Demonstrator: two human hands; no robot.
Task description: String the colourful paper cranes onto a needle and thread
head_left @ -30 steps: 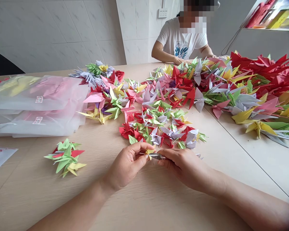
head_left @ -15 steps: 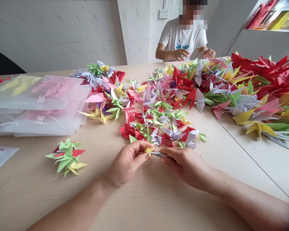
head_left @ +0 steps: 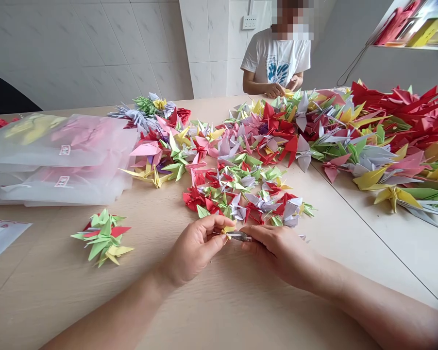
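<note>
On the far left I see a stack of clear bags [head_left: 58, 160] on the table [head_left: 211, 316]. Next is a small bunch of green paper birds [head_left: 102, 238]. Near the middle, the left hand [head_left: 195, 250] pinches a tiny yellow paper bird [head_left: 228, 229] just above the table. The right hand [head_left: 280, 253] pinches a thin metal tool [head_left: 240, 236], and its tip touches that bird. Just behind the hands lies a heap of little paper birds [head_left: 241, 194]. Big paper birds [head_left: 386, 141] fill the right side.

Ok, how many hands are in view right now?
4: the left hand pinching a yellow folded paper and the right hand holding a metal tool up front; a co-worker's two hands together across the table.
</note>
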